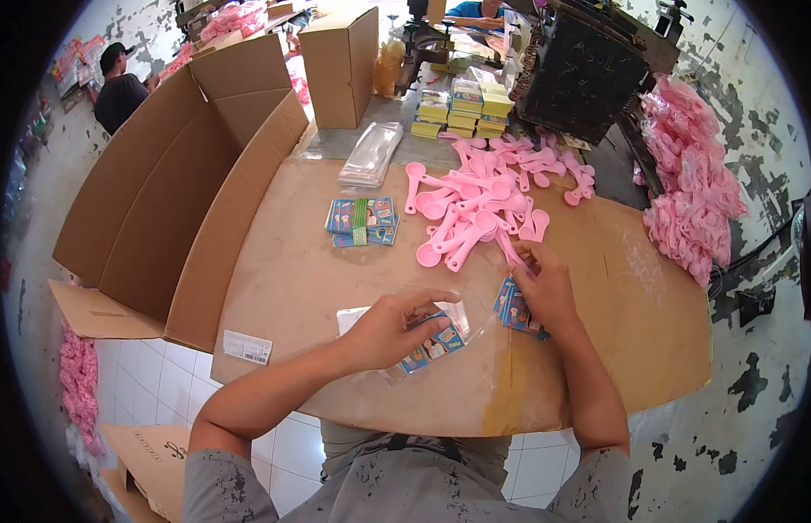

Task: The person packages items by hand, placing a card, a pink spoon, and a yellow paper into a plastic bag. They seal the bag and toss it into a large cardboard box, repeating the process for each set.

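My left hand point(397, 329) is on a clear plastic bag point(465, 324), thumb and forefinger curved at its top end. A blue printed card point(433, 350) shows through the film, partly hidden by the hand. My right hand point(547, 286) pinches a pink plastic measuring spoon point(508, 250) at the near edge of a heap of pink spoons point(475, 196). Beneath that hand lies a fanned stack of blue cards point(515, 310), partly covered by the fingers. Further back sits a green-banded bundle of blue cards point(343, 214).
A stack of clear bags point(372, 153) lies behind the bundle. An open cardboard box point(240, 200) flanks the table's left side. Card stacks point(465, 100) and a black metal box point(580, 74) stand at the back. Bagged pink items point(684, 166) hang at right. Another person point(122, 91) is far left.
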